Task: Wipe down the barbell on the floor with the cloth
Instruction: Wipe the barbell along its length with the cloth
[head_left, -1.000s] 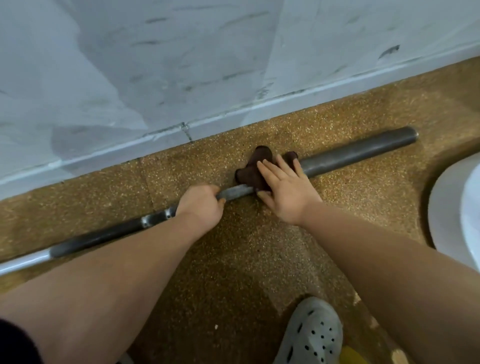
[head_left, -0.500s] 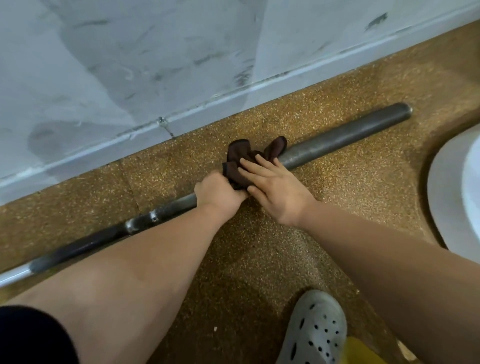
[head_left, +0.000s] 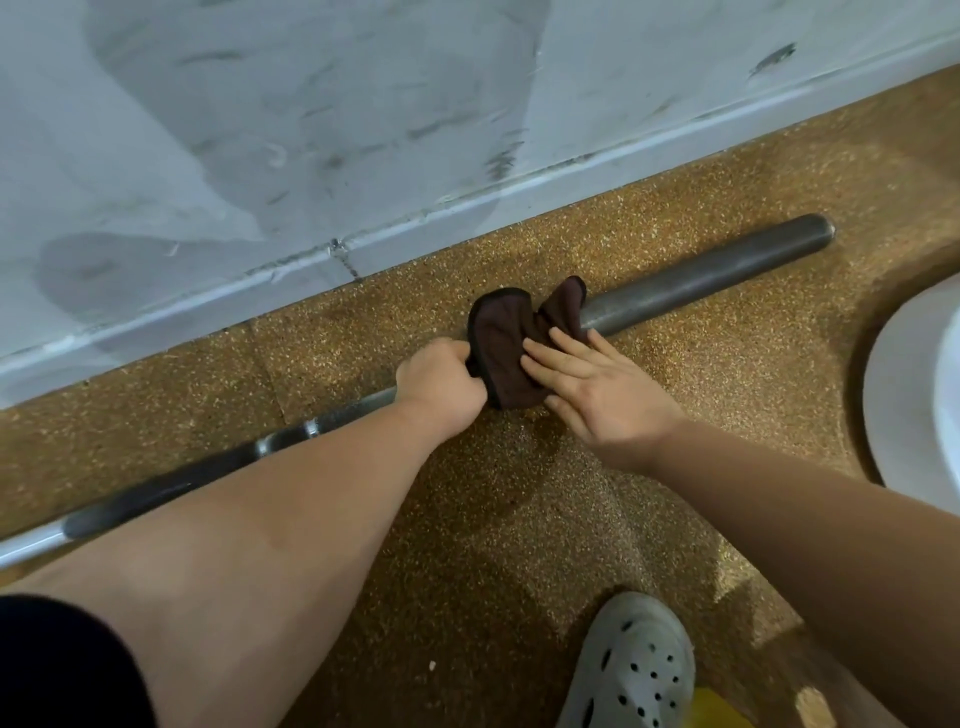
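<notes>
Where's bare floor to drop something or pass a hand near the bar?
Free: floor strip between wall and barbell, left of the cloth; the wide patch between the shoe and the bar. Crowded: mid-bar, where the left hand grips the barbell and the right hand presses the cloth.

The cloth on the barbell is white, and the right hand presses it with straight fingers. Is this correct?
Not quite: in the head view the cloth on the barbell is dark brown, not white. The right hand does press it with straight fingers.
</notes>
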